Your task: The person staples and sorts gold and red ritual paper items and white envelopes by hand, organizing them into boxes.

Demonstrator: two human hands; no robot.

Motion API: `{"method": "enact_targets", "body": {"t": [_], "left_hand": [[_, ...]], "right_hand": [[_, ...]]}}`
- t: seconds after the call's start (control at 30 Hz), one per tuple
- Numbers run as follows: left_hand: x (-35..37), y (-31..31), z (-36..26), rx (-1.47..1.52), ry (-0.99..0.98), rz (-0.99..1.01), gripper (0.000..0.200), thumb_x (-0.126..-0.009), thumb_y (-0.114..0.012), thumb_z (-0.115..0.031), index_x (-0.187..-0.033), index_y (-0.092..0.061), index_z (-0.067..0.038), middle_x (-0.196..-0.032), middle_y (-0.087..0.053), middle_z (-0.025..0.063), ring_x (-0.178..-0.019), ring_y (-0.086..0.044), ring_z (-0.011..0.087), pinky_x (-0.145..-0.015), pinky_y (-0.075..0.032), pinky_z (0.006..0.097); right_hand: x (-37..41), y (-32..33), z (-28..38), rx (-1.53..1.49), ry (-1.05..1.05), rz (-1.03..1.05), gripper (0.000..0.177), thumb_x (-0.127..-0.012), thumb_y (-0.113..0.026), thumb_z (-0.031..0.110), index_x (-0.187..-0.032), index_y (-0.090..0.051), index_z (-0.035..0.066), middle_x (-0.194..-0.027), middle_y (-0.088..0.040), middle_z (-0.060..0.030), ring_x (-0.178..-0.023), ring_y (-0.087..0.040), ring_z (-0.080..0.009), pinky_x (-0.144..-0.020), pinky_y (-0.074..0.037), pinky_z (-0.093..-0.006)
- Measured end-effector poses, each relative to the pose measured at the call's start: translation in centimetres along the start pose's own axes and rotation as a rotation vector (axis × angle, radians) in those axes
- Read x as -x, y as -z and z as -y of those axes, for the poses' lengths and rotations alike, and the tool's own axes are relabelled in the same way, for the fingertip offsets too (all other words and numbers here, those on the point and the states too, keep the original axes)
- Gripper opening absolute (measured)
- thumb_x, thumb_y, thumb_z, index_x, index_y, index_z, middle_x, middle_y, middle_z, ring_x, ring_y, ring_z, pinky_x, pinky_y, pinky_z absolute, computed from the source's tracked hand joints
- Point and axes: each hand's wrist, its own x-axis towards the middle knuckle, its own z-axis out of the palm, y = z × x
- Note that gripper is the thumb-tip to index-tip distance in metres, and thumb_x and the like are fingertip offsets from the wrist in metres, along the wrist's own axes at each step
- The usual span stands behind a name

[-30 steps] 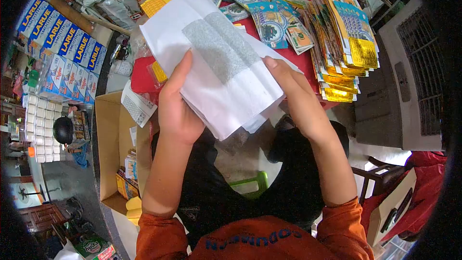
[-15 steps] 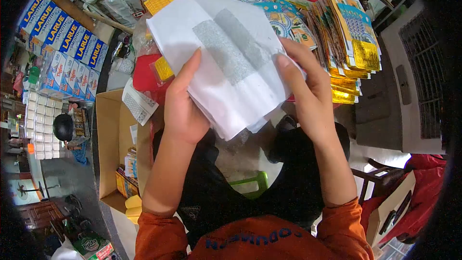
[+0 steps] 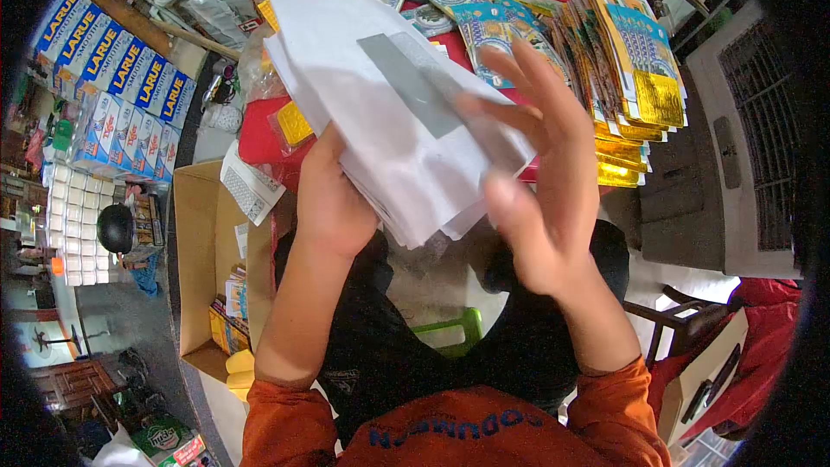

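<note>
My left hand (image 3: 333,199) grips the lower left edge of a stack of white paper sheets (image 3: 324,60), its fingers hidden beneath them. The top sheet bends and bears a silver-grey rectangle. My right hand (image 3: 553,182) is beside the stack's right side, fingers apart and somewhat blurred. Its fingertips are over the sheets' right edge; whether they touch is not clear. Beyond the sheets, blue printed packets (image 3: 484,30) lie on a red surface (image 3: 445,43).
A tall pile of packets with gold ends (image 3: 635,78) stands at the right. To the left is an open cardboard box (image 3: 203,251) with printed packs inside. Beer cartons (image 3: 112,52) are stacked farther left. A green stool (image 3: 450,333) shows between my legs.
My right hand has let go of the sheets' right edge, and its fingers have spread. The top sheet has shifted and bent, and more of the blue packets show behind. My left hand keeps its hold.
</note>
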Motion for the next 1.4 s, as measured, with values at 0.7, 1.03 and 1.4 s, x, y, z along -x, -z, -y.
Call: {"method": "enact_targets", "body": {"t": [0.7,1.03,1.4], "left_hand": [[0.5,0.5,-0.6,0.07,-0.018,0.045,0.038,-0.105,-0.041,-0.024,-0.134,-0.053,-0.002,-0.127,-0.062,0.011,-0.116,-0.061,0.0249,-0.101,-0.049,0.0409],[0.4,0.3,-0.5,0.043,-0.033,-0.012,0.038,-0.105,-0.041,-0.025,-0.134,-0.053,-0.002,-0.127,-0.063,0.0102,-0.116,-0.061,0.0246,-0.101,-0.048,0.0409],[0.0,0.0,-0.1,-0.007,-0.015,-0.062,0.037,-0.105,-0.041,-0.024,-0.133,-0.053,-0.002,-0.125,-0.063,0.0116,-0.114,-0.061,0.0245,-0.1,-0.049,0.0412]], "right_hand": [[-0.5,1.6,-1.4,-0.236,-0.906,0.094,0.047,-0.1,-0.056,0.042,-0.12,-0.066,0.0,-0.11,-0.068,-0.0068,-0.099,-0.061,-0.0138,-0.088,-0.045,-0.0281],[-0.2,1.4,-1.4,-0.228,-0.787,0.04,0.041,-0.101,-0.058,0.027,-0.127,-0.062,-0.005,-0.117,-0.066,-0.0065,-0.111,-0.057,-0.0143,-0.101,-0.04,-0.0284],[-0.4,0.5,-0.2,-0.053,-0.384,-0.007,0.042,-0.098,-0.06,0.017,-0.137,-0.057,0.003,-0.13,-0.062,-0.0145,-0.122,-0.055,-0.0196,-0.106,-0.039,-0.0331]]}}
